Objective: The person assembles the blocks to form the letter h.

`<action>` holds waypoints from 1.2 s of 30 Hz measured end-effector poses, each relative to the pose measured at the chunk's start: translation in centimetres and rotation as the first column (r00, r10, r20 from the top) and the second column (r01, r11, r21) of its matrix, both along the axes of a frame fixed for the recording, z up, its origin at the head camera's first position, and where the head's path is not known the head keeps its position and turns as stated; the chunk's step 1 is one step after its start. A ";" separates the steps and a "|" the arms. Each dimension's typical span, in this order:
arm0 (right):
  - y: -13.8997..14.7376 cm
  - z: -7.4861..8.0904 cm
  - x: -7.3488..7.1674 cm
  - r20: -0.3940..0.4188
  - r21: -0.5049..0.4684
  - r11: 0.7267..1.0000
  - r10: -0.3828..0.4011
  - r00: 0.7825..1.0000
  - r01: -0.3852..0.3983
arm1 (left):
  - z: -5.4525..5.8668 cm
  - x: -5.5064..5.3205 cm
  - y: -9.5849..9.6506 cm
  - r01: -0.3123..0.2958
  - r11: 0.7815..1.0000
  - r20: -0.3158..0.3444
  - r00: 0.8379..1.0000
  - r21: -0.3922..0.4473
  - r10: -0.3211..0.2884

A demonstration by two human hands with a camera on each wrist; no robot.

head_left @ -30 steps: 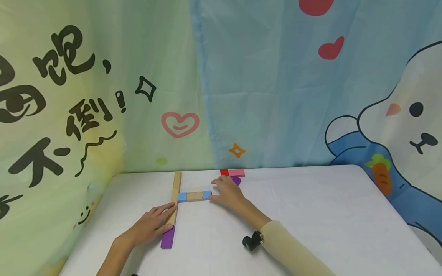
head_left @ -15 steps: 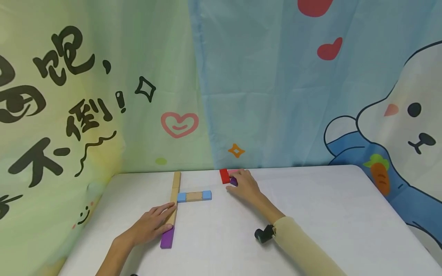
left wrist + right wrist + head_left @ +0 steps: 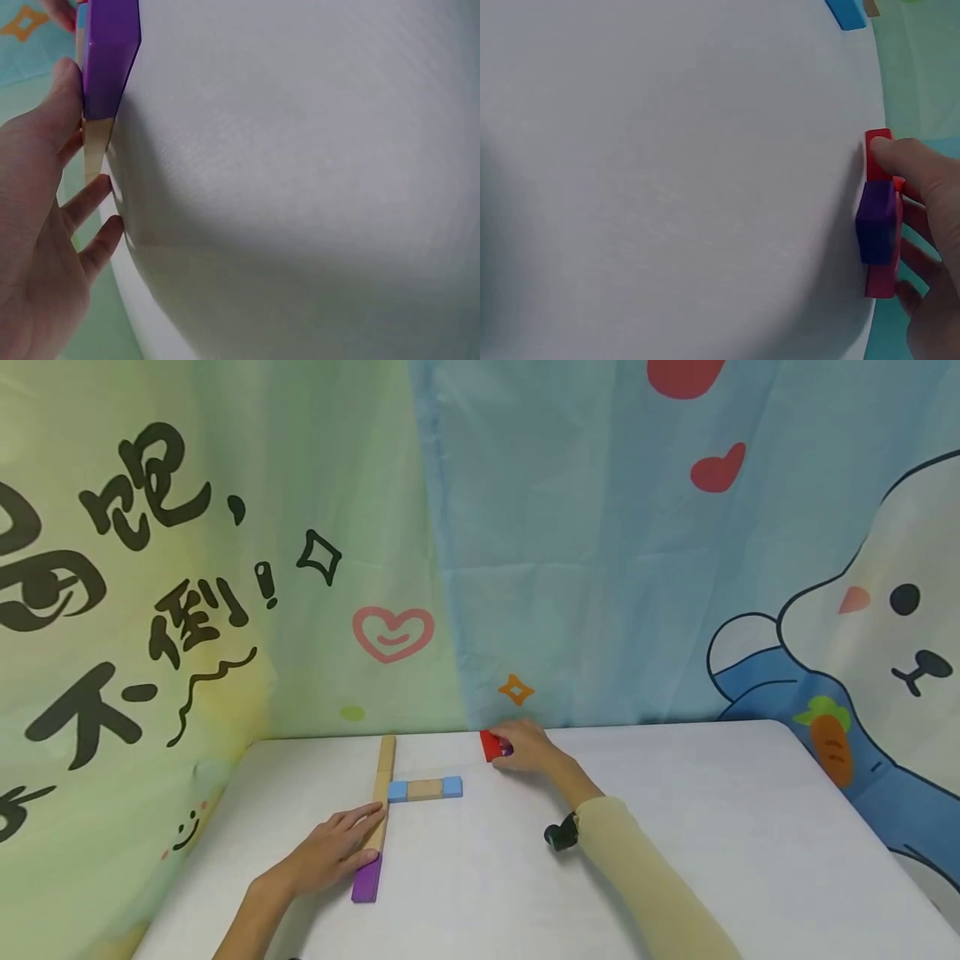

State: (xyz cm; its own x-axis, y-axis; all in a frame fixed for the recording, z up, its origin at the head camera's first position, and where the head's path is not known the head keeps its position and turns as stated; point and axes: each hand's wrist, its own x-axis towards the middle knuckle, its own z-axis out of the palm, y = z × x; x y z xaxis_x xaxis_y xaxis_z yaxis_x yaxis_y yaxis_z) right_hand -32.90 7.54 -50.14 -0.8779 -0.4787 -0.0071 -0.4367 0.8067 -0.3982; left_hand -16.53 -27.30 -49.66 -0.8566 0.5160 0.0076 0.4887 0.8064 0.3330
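Note:
My left hand (image 3: 322, 856) rests with extended fingers on a line of plain wooden blocks (image 3: 386, 762); a purple block (image 3: 366, 882) forms its near end, by my thumb. From that line a short row juts right: a blue block (image 3: 398, 792), a wooden block (image 3: 425, 790) and another blue block (image 3: 452, 787). Farther back, my right hand (image 3: 528, 747) pinches a red block (image 3: 490, 747), thumb on its near face and fingers behind. In the right wrist view a dark purple block (image 3: 876, 221) and a pink block (image 3: 880, 281) stand against it.
A white-covered table (image 3: 675, 827) carries everything. Its back edge lies just behind the red block, against a printed curtain (image 3: 570, 568). A black device (image 3: 561, 835) is strapped at my right wrist.
My right hand has moved from beside the short row's blue end, past the purple and pink blocks, onto the red block. The left hand has stayed in place.

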 end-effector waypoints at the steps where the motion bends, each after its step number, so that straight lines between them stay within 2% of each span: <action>1: 0.0 -0.1 0.1 0.002 -0.002 1.000 0.002 1.000 -0.002 | 0.0 0.0 0.0 0.003 1.000 -0.004 1.000 -0.008 -0.003; 7: -0.2 -0.4 0.7 -0.017 -0.028 1.000 -0.013 1.000 0.013 | 0.0 0.0 0.0 0.024 0.998 -0.067 0.997 -0.054 -0.028; 16: -0.7 -0.3 2.0 -0.127 -0.052 0.999 0.003 0.992 -0.009 | 0.2 0.1 0.1 0.032 0.998 -0.084 0.996 -0.051 -0.037; 19: -1.1 0.3 3.4 -0.139 -0.104 0.993 0.039 0.989 -0.054 | 0.3 0.2 0.1 0.037 0.999 -0.080 0.996 -0.038 -0.040; 24: -2.2 1.5 6.6 -0.113 -0.171 0.974 0.130 0.985 -0.148 | 0.2 0.1 0.0 0.036 0.999 -0.094 0.995 -0.033 -0.039; 29: -3.5 1.2 8.5 -0.179 -0.111 0.970 0.193 0.965 -0.214 | 0.1 0.1 -0.1 -0.006 1.000 -0.031 1.000 -0.014 0.005; 31: -3.9 0.9 8.8 -0.199 -0.083 0.969 0.211 0.957 -0.231 | 0.1 0.1 -0.1 -0.016 1.000 -0.008 1.000 -0.006 0.016; 36: -4.6 0.5 9.3 -0.213 -0.041 0.967 0.237 0.948 -0.251 | 0.1 0.1 0.2 -0.012 1.000 0.000 1.000 -0.007 0.012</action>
State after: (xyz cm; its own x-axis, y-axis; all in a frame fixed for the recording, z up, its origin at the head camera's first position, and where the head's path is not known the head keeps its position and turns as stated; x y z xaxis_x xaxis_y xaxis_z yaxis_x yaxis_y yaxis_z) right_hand -23.59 2.98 -49.60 -0.7135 -0.6716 0.1995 -0.6944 0.6400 -0.3290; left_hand -16.42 -27.14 -49.52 -0.8627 0.5057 0.0041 0.4789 0.8145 0.3275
